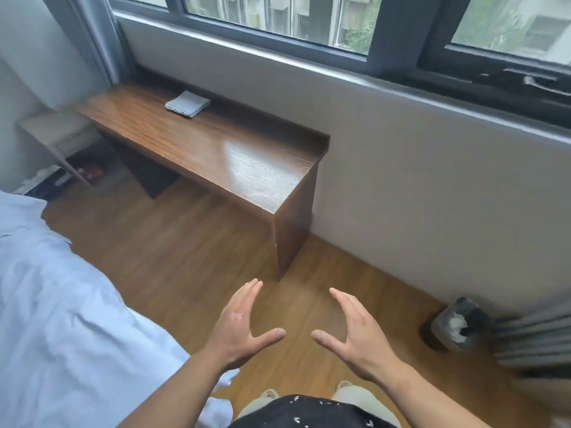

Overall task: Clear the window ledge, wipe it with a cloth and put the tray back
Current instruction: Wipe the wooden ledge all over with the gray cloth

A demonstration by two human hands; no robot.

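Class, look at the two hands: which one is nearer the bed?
The left hand, close beside the blue bed. The right hand is farther off, on the bin's side. Both are open and empty.

There was one folded grey cloth [187,104], one long wooden surface [197,149], one bed [46,288] with pale blue bedding and one dark waste bin [454,330].

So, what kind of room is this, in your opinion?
Probably a bedroom. A bed with pale blue bedding is at the left, a wooden ledge runs along the wall under a window, and a small bin stands on the floor.
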